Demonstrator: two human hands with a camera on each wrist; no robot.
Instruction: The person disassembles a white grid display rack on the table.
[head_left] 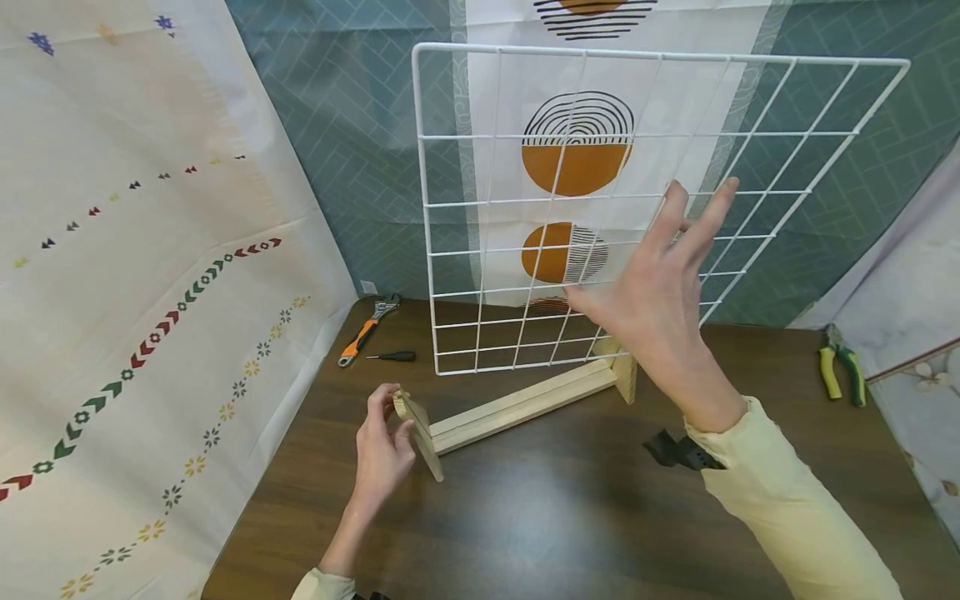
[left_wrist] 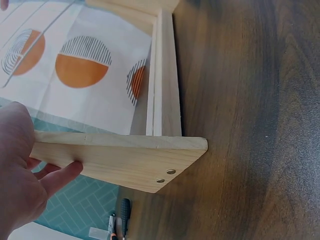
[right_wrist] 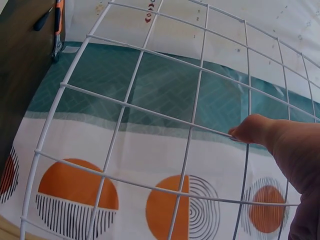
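My right hand (head_left: 660, 292) holds up a white wire grid panel (head_left: 551, 198), its thumb and fingers spread across the wires. In the right wrist view, the thumb (right_wrist: 252, 129) presses against a crossing of the wires. The panel stands tilted, its lower edge close above a pale wooden stand (head_left: 525, 406). That stand has a long grooved bar between two upright end boards. With fingers on one side and thumb on the other, my left hand (head_left: 382, 450) pinches the near left end board (left_wrist: 115, 155). Two metal screw heads (left_wrist: 171, 171) show on that board's outer face. The right end board (head_left: 625, 383) is partly hidden behind my right arm.
An orange-handled adjustable wrench (head_left: 367, 333) and a black screwdriver (head_left: 397, 356) lie at the table's back left. Pliers with green-yellow handles (head_left: 842, 367) lie at the far right. Patterned cloth (head_left: 360, 125) hangs behind the brown table (head_left: 525, 533).
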